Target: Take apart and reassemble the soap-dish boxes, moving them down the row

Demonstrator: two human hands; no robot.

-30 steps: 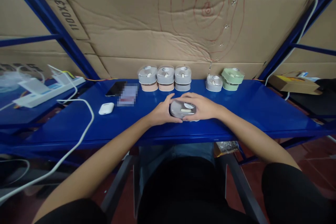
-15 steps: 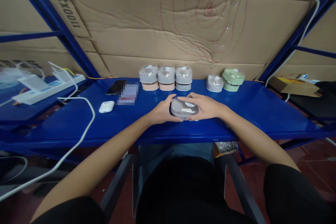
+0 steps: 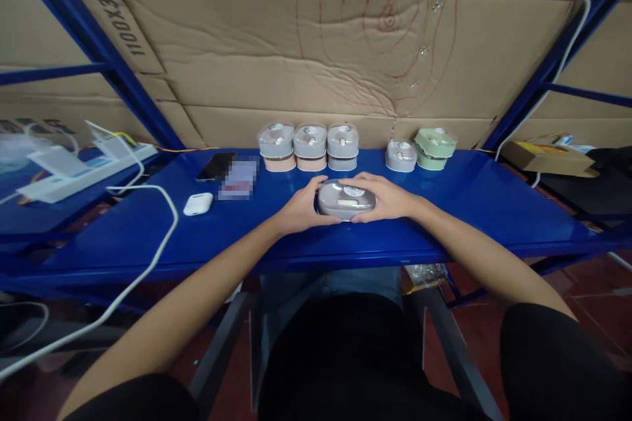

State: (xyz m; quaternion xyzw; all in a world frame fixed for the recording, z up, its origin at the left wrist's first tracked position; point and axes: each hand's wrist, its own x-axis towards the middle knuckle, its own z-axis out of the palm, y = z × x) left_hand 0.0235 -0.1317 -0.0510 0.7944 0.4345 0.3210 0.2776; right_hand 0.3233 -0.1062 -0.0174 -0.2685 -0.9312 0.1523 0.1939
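Note:
A grey oval case (image 3: 344,200) with a clear lid sits near the front of the blue shelf (image 3: 494,210). My left hand (image 3: 296,208) grips its left side and my right hand (image 3: 386,197) grips its right side. Behind it, against the cardboard wall, stand three lidded cases in a row (image 3: 310,147), two with pink bases and one grey. Further right are a grey case (image 3: 400,155) and a green case (image 3: 434,147) stacked on another green one.
A white earbud case (image 3: 198,203), a dark phone (image 3: 216,166) and a blurred card (image 3: 239,177) lie to the left. A white cable (image 3: 162,237) loops off the front edge. A power strip (image 3: 83,168) sits far left, a flat box (image 3: 548,158) far right.
Both hands stayed on the grey case; they shifted it slightly, and my right hand's fingers slid off the lid toward its side.

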